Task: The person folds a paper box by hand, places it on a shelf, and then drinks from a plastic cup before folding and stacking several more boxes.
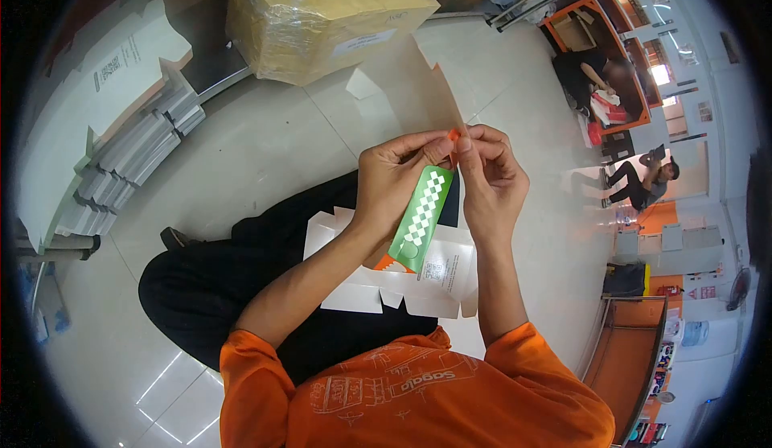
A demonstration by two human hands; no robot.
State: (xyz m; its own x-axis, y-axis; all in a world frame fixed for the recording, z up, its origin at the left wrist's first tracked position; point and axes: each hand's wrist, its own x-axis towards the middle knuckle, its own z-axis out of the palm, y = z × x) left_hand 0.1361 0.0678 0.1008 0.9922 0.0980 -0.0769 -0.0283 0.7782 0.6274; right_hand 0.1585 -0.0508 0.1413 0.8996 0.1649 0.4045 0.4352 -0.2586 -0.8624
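In front of my chest, my left hand [390,181] and my right hand [497,176] meet, thumbs and fingers pinched on a small orange edge of a thin card carton. Its green panel [421,211] with white diamond shapes hangs below my left fingers. A pale card panel [420,86] stands up beyond my fingertips and overlaps the floor in this view. Across my lap lies a white die-cut carton sheet [354,295] with a printed code, partly hidden by my left forearm and the green panel.
Flat carton sheets [129,154] are stacked at the left. A plastic-wrapped carton [310,22] stands at the far side. Two people are in the background, one seated by an orange-framed shelf [643,70], one sitting farther right [643,182]. Pale tiles [265,138] cover the floor.
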